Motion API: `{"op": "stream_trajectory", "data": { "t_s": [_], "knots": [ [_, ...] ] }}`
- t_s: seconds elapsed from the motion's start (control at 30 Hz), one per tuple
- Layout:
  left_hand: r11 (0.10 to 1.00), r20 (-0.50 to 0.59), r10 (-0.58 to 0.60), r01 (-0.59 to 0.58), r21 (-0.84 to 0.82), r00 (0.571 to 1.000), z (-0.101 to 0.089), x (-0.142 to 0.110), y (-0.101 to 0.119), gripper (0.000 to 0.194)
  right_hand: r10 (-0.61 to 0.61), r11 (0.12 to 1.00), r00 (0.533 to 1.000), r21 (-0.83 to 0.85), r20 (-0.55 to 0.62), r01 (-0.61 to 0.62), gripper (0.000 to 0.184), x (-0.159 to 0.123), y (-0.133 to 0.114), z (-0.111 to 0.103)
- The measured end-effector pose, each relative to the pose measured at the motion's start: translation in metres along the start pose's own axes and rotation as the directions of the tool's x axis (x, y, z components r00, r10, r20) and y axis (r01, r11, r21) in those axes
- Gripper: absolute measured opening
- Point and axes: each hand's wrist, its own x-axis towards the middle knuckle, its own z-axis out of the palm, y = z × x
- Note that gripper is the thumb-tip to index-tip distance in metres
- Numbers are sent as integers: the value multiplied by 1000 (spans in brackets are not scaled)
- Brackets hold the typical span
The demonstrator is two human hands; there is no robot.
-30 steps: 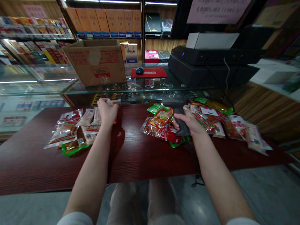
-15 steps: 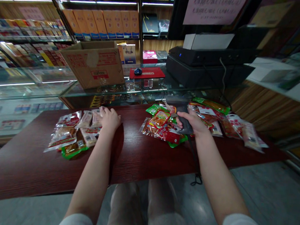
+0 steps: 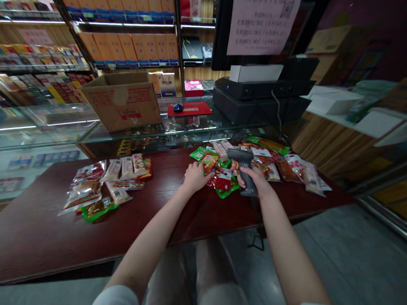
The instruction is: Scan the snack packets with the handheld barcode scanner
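My right hand point(image 3: 253, 181) is closed round the handle of a dark grey barcode scanner point(image 3: 246, 168), its cable hanging below. The scanner's head is raised over the right-hand pile of snack packets. At the left edge of that pile lies my left hand point(image 3: 197, 176), thumb and fingers apart, over a red and clear snack packet point(image 3: 210, 162); its fingertips are partly hidden against the packets. Beside it are a red packet point(image 3: 223, 179) and a green-edged packet point(image 3: 203, 152). A second group of packets, with a clear bag of brown food point(image 3: 84, 193), lies at the left.
The dark red wooden table point(image 3: 166, 217) carries both piles. Behind it, a glass counter holds an open cardboard box point(image 3: 123, 104), a mouse point(image 3: 178, 107) on a red mat point(image 3: 201, 108), and a black cash register point(image 3: 258, 103). Stocked shelves stand behind.
My left hand has moved right, from the left group of packets to the right-hand pile. A pale packet it covered now shows in the left group. The view has shifted slightly.
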Motion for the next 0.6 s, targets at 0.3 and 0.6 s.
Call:
{"op": "stream_trajectory", "data": {
  "t_s": [0.3,0.6],
  "knots": [
    [498,-83,-286,74,-864,955,-19,5,-28,39,-43,989,994,144,96,29,34,-12,13,5],
    [-474,286,-146,187,-860,947,-35,-25,-36,56,24,994,983,98,180,-42,29,-12,19,1]
  ]
}}
